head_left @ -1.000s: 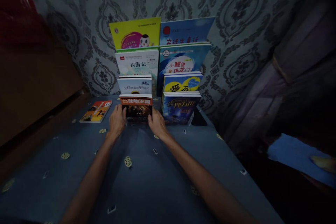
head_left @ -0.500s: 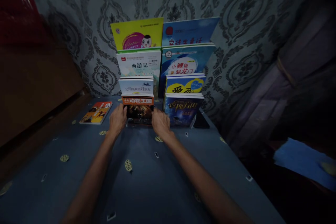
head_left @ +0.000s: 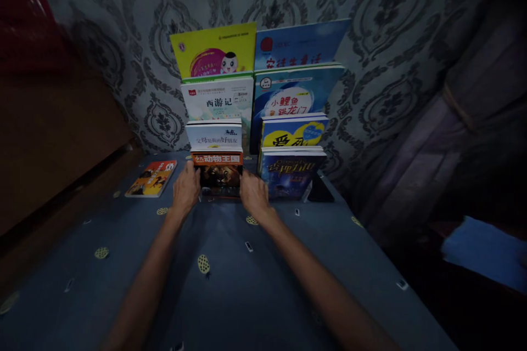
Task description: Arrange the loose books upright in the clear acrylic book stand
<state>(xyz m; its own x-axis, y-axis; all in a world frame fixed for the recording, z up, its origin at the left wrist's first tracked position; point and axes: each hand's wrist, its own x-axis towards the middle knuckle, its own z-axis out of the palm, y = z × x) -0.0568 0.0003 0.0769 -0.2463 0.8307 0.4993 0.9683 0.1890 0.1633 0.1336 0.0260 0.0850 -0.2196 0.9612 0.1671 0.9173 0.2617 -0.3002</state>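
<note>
An orange-topped book with a lion on its cover [head_left: 218, 171] stands upright at the front of the left column of books. My left hand [head_left: 187, 186] grips its left edge with curled fingers. On the opposite edge, my right hand [head_left: 254, 191] is closed in the same way. Right behind that book rise a pale blue book [head_left: 214, 134], a white book [head_left: 222, 100] and a yellow book [head_left: 214, 49]. To the right of my right hand is a dark blue book [head_left: 290, 175], the front one of the right column. Fingertips behind the cover edges are hidden.
An orange book [head_left: 151, 178] lies flat on the blue patterned cloth [head_left: 156, 258] at left. Behind the dark blue book stand a yellow-and-blue book [head_left: 294, 132] and taller blue ones. A dark flat object [head_left: 321, 191] lies at right. Patterned wall [head_left: 382, 22] backs everything; a tied curtain [head_left: 457, 104] hangs right.
Both hands keep their hold on the lion book, which stays in place. The view has shifted slightly, so the books look a little larger.
</note>
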